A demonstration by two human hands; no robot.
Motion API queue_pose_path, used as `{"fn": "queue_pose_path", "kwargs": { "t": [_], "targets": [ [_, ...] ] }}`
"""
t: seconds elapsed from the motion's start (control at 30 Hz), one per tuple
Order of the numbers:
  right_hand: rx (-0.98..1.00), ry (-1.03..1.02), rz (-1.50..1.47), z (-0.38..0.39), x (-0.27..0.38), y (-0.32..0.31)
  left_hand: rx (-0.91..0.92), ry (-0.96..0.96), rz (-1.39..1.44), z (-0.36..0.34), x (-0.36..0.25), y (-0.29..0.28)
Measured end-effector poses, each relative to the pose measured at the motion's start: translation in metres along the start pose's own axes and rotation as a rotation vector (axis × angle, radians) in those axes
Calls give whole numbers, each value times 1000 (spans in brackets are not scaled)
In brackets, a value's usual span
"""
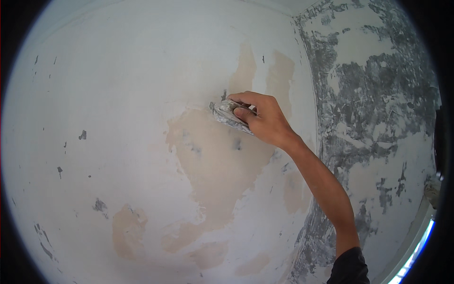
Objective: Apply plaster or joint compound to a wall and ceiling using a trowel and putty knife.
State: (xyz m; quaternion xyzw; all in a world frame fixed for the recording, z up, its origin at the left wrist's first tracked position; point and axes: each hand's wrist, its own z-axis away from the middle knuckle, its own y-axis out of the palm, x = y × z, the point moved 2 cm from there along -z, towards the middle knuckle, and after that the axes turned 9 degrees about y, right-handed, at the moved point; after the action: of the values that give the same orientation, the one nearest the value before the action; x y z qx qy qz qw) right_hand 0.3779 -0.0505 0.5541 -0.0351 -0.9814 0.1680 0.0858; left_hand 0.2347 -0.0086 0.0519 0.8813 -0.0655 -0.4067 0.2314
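Note:
Against the white wall [109, 80], my right hand [265, 118] grips a metal plastering trowel [222, 113] smeared with pale putty, fingers wrapped over its top. The blade lies at or very near the surface, at the upper edge of a large beige damp-looking patch [213, 175] with a few dark smudges. A small dark chipped mark shows just above the trowel. My forearm with a dark sleeve reaches up from the lower right. My left hand is not in view.
A corner runs down to an adjoining wall [364, 85] mottled grey and white at the right. A pale frame edge [416, 244] with a bright strip shows at the lower right rim. Smaller beige patches [127, 232] mark the lower wall.

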Motion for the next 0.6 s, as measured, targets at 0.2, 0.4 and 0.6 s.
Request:
{"fn": "queue_pose_path", "kwargs": {
  "t": [0.2, 0.4, 0.6],
  "targets": [
    [-232, 194, -842, -53, -13, -96, 40, 17, 1, 16, 23, -28],
    [-537, 267, -202, -140, -10, -105, -106, -78, -1, 16, 17, -31],
    [-653, 360, 239, -175, -15, -73, -249, -29, -76, 6, -21, -7]
  ]
}}
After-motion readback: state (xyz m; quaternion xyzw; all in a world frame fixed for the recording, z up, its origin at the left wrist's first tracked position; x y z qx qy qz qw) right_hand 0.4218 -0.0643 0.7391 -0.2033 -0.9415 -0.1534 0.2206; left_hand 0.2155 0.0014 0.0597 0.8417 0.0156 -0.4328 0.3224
